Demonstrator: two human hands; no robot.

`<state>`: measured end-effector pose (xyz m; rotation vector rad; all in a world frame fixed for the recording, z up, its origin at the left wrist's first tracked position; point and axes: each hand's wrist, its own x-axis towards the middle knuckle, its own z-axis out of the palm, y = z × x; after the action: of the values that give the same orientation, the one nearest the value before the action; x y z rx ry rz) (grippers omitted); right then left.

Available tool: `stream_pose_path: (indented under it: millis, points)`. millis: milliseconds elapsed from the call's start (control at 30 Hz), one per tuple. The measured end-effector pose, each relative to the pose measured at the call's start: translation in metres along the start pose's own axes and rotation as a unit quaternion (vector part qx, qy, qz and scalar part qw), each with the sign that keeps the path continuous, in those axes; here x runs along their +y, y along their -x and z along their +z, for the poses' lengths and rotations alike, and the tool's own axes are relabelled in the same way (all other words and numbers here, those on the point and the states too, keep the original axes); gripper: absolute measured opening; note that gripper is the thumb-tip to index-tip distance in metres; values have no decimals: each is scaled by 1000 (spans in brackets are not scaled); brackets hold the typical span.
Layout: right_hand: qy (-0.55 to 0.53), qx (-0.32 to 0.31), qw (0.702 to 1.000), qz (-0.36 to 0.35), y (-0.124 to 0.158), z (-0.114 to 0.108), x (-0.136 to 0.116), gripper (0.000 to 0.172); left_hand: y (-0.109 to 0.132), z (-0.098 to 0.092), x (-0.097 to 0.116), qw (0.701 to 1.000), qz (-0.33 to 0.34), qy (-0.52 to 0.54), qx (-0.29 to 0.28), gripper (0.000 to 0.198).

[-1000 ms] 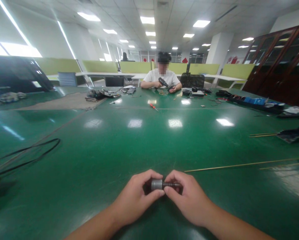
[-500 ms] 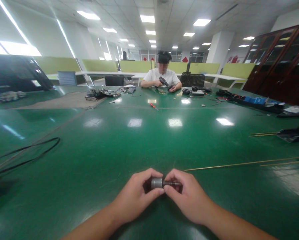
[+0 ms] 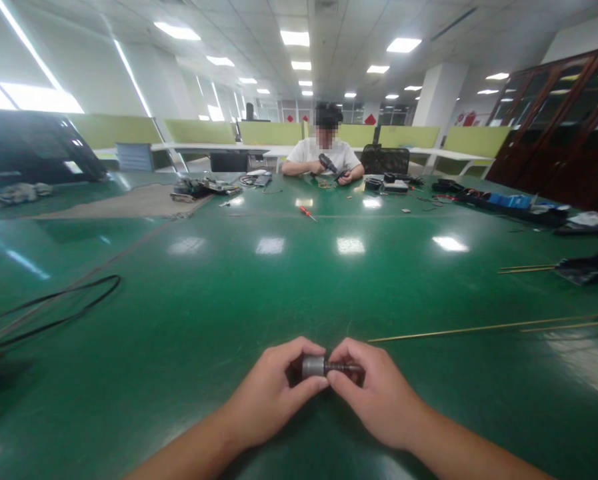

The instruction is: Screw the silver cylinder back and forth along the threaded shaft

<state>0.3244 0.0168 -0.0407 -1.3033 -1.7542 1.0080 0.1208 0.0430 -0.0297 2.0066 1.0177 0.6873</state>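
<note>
Low in the head view, a small metal part lies level between my two hands. At its left end is a smooth grey cylinder [image 3: 313,365], and a thinner dark ribbed shaft [image 3: 339,367] runs out of it to the right. My left hand [image 3: 273,377] curls round the cylinder, thumb below and forefinger above. The shaft is pinched between thumb and fingers of my right hand [image 3: 373,383]. My fingertips nearly meet where cylinder and shaft join. The shaft's right end is partly hidden by my right fingers.
Thin brass-coloured rods [image 3: 429,335] lie to the right on the green table [image 3: 239,293]. A black cable loop [image 3: 93,303] is at left. Further off lies a red-handled screwdriver [image 3: 306,212]. Across the table a person [image 3: 299,157] holds a power drill [image 3: 327,162], among scattered parts.
</note>
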Motion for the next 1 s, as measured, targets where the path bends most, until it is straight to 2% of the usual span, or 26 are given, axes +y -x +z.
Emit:
stream_pose_path:
  millis: [1000]
  points:
    - [5,2,1000,-5,1,1,2,4,-1,0,-1,1000,-1,-13,0,20]
